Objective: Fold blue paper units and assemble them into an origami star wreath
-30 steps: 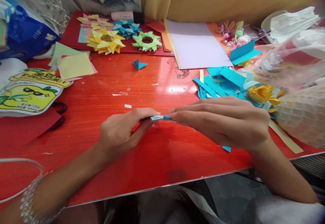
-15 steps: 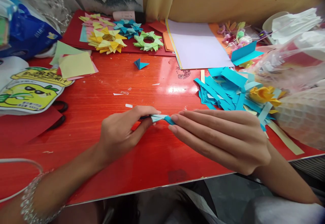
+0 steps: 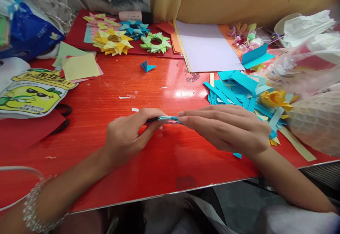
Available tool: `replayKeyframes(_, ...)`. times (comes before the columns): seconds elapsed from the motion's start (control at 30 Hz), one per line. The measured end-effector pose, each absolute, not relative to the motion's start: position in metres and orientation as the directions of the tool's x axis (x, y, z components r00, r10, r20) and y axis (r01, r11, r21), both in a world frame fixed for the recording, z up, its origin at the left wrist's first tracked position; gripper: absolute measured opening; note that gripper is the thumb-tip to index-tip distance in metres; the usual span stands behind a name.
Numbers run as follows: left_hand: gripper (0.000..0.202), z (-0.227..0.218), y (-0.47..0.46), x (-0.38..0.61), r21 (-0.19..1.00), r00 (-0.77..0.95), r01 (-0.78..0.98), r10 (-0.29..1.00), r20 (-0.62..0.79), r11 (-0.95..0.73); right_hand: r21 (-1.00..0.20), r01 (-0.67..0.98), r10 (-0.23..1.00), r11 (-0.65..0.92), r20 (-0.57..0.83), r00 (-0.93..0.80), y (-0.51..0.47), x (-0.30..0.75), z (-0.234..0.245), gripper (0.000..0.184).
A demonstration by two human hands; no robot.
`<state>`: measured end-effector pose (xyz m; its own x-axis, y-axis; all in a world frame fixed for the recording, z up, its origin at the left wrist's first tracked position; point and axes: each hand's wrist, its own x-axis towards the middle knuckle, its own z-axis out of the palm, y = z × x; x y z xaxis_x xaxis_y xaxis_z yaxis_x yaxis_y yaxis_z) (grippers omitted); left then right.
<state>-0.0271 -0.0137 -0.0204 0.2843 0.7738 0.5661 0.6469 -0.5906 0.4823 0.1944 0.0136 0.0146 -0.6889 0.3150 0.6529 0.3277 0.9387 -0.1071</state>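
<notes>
A small folded blue paper piece (image 3: 168,119) is pinched flat between both my hands over the red table (image 3: 148,163). My left hand (image 3: 127,135) grips its left end with thumb and fingers closed. From the right, my right hand (image 3: 228,127) presses its fingertips together on the other end. A bracelet shows on my left wrist at the lower left. A pile of blue paper strips (image 3: 233,92) lies just behind my right hand.
Folded paper wreaths in yellow (image 3: 113,43), blue (image 3: 134,28) and green (image 3: 155,43) lie at the back. A small blue folded unit (image 3: 146,66), lilac paper sheets (image 3: 205,46), a yellow paper flower (image 3: 275,98), plastic bags at right, scissors handles (image 3: 63,112) at left.
My right hand turned palm down and drew back over the blue piece, flattening it. The left hand has held its grip in place.
</notes>
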Motion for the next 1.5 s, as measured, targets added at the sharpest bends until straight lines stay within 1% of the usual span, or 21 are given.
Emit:
replayKeyframes(0.13,0.011,-0.022,-0.013,-0.028,0.422,0.316,0.651,0.731,0.606,-0.631,-0.132,0.327,0.328,0.936,0.669,-0.667,0.017,0.194,0.01,0.025)
replayKeyframes(0.27,0.013,-0.022,-0.013,-0.028,0.409,0.331,0.648,0.721,0.609,-0.643,-0.174,0.32,0.354,0.931,0.633,-0.688,0.017,0.194,0.009,0.026)
replayKeyframes(0.33,0.011,-0.021,-0.014,-0.028,0.427,0.327,0.647,0.736,0.593,-0.632,-0.224,0.333,0.399,0.916,0.603,-0.691,0.015,0.193,0.01,0.026)
replayKeyframes(0.4,0.009,-0.019,-0.014,-0.027,0.498,0.3,0.636,0.784,0.544,-0.589,-0.342,0.384,0.514,0.858,0.561,-0.649,0.014,0.191,0.011,0.023)
replayKeyframes(0.47,0.009,-0.015,-0.014,-0.026,0.638,0.254,0.579,0.856,0.45,-0.507,-0.533,0.436,0.683,0.725,0.474,-0.556,0.014,0.189,0.013,0.02)
replayKeyframes(0.53,0.011,-0.011,-0.012,-0.025,0.796,0.198,0.482,0.931,0.308,-0.366,-0.729,0.438,0.824,0.527,0.31,-0.475,0.017,0.187,0.013,0.016)
replayKeyframes(0.6,0.014,-0.009,-0.011,-0.023,0.906,0.166,0.371,0.975,0.151,-0.204,-0.851,0.404,0.884,0.336,0.137,-0.447,0.021,0.184,0.012,0.016)
replayKeyframes(0.67,0.014,-0.009,-0.009,-0.022,0.956,0.151,0.284,0.988,0.028,-0.071,-0.916,0.355,0.896,0.186,0.01,-0.444,0.024,0.182,0.009,0.022)
replayKeyframes(0.7,0.013,-0.009,-0.008,-0.021,0.968,0.15,0.252,0.989,-0.018,-0.021,-0.94,0.318,0.894,0.128,-0.03,-0.446,0.025,0.18,0.007,0.023)
replayKeyframes(0.77,0.011,-0.011,-0.006,-0.021,0.977,0.146,0.208,0.986,-0.083,0.052,-0.972,0.235,0.886,0.033,-0.08,-0.457,0.024,0.177,0.001,0.023)
replayKeyframes(0.83,0.011,-0.013,-0.005,-0.021,0.976,0.145,0.187,0.98,-0.136,0.108,-0.985,0.171,0.886,-0.016,-0.093,-0.454,0.023,0.174,-0.005,0.021)
replayKeyframes(0.97,0.013,-0.015,-0.003,-0.02,0.975,0.14,0.152,0.972,-0.186,0.165,-0.992,0.12,0.897,-0.036,-0.085,-0.434,0.021,0.171,-0.013,0.018)
replayKeyframes(1.07,0.014,-0.017,-0.001,-0.021,0.974,0.151,0.111,0.965,-0.215,0.2,-0.991,0.114,0.879,-0.068,-0.114,-0.464,0.024,0.172,-0.012,0.017)
replayKeyframes(1.27,0.011,-0.017,0.001,-0.022,0.976,0.115,0.078,0.971,-0.212,0.204,-0.969,0.243,0.826,-0.045,-0.173,-0.536,0.032,0.177,-0.005,0.022)
replayKeyframes(1.4,0.012,-0.016,0.001,-0.022,0.974,0.133,0.094,0.967,-0.215,0.204,-0.98,0.16,0.829,-0.117,-0.185,-0.528,0.029,0.174,-0.009,0.022)
replayKeyframes(1.5,0.014,-0.017,0.0,-0.022,0.973,0.137,0.11,0.966,-0.218,0.204,-0.987,0.094,0.841,-0.134,-0.163,-0.516,0.025,0.17,-0.013,0.022)
